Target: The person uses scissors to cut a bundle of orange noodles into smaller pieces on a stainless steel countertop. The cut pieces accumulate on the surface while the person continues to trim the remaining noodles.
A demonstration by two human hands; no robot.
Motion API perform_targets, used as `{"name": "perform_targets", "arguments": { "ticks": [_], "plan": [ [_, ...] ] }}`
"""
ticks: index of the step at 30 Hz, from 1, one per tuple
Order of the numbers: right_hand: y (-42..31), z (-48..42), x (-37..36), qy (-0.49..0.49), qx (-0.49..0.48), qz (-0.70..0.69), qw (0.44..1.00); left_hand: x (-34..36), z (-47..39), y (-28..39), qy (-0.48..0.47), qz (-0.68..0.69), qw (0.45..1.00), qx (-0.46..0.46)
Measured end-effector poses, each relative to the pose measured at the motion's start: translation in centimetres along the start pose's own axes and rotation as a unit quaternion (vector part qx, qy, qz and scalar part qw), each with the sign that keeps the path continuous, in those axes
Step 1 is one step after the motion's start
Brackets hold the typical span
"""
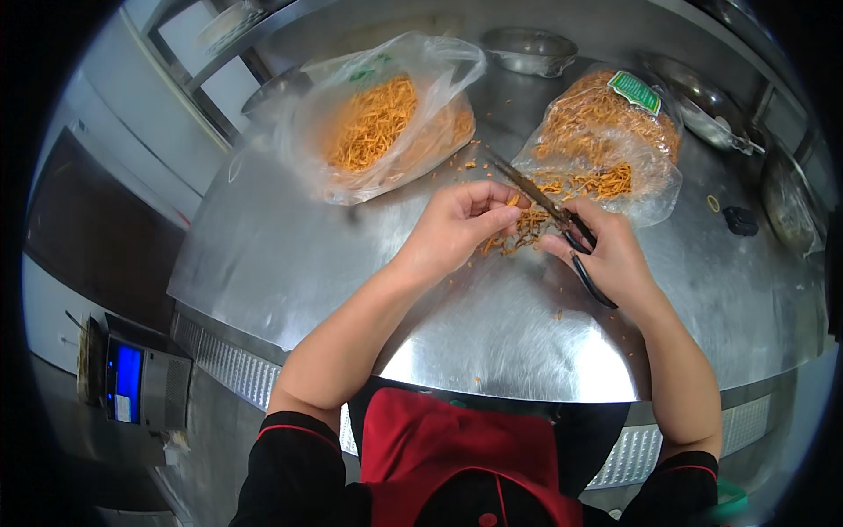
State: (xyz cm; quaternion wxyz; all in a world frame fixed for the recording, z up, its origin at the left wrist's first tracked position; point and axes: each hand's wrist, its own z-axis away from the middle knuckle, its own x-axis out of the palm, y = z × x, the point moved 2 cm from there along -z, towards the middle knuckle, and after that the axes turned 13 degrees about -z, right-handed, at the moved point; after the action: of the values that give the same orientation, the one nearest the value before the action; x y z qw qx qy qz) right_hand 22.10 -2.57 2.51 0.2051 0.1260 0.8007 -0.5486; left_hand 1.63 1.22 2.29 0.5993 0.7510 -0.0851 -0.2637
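My right hand (612, 244) grips a pair of scissors with black handles (591, 280). Their dark, stained blades point away to the upper left and pass just right of my left fingertips. Between the thumb and fingers of my left hand (464, 221) is a small piece of dried orange strand (514, 200). Under and between both hands lies a small loose pile of dried orange-brown strands (529, 227) on the steel table (527, 336). Just beyond my right hand, more strands (609, 181) spill at the mouth of a clear plastic bag (652, 194).
An open plastic bag of orange strands (375, 125) stands at the back left. A fuller part of the right bag bears a green label (634, 92). Metal bowls (530, 53) line the back. A black object (740, 221) and a yellow ring (713, 203) lie at right.
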Motion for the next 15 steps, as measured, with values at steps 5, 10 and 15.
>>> {"name": "perform_targets", "arguments": {
  "ticks": [5, 10, 15],
  "plan": [
    [1.5, -0.4, 0.3, 0.033, 0.065, -0.173, 0.982, 0.4, 0.0, -0.2, -0.033, 0.149, 0.988, -0.040],
    [0.5, -0.3, 0.5, 0.023, 0.107, -0.295, 0.949, 0.8, 0.1, -0.6, -0.038, 0.194, 0.978, -0.067],
    [-0.5, 0.1, 1.3, 0.040, 0.062, -0.365, 0.928, 1.1, 0.1, -0.8, -0.019, 0.143, 0.987, -0.072]
  ]
}}
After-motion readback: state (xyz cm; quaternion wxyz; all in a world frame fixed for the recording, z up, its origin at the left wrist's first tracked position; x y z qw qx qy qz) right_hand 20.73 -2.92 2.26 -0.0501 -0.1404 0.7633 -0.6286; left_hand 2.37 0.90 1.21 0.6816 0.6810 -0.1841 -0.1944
